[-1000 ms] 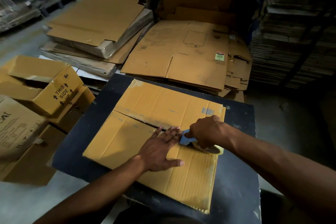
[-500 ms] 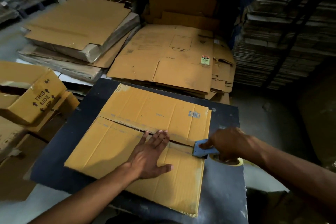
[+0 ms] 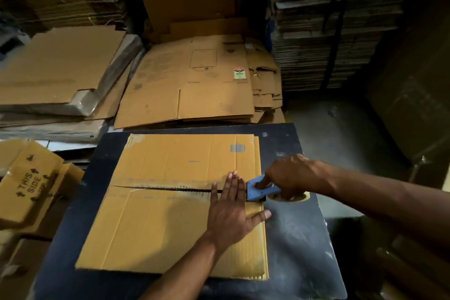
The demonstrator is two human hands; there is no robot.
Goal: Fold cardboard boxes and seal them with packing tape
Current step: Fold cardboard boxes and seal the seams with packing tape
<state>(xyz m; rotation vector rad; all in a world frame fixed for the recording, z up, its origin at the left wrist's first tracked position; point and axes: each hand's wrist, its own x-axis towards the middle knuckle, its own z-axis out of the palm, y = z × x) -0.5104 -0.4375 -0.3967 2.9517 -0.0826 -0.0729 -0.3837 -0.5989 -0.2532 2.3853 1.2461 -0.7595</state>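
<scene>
- Cardboard box (image 3: pixel 170 202), flattened, lies on a dark table (image 3: pixel 299 238); the seam between its two flaps runs left to right across the middle.
- Left hand (image 3: pixel 230 214) lies flat on the box at the right end of the seam, fingers straight and close together, thumb spread out to the right.
- Right hand (image 3: pixel 292 175) grips a blue tape dispenser (image 3: pixel 258 190) at the right edge of the box, just beside the left fingertips; its index finger presses on the dispenser's top and the other fingers curl round it.
- Tape roll (image 3: pixel 292 197) shows under the right hand, on the table.
- Flat cartons (image 3: pixel 194 85) are stacked beyond the far edge of the table.
- Folded box (image 3: pixel 29 185) printed "THIS SIDE UP" sits to the left.
</scene>
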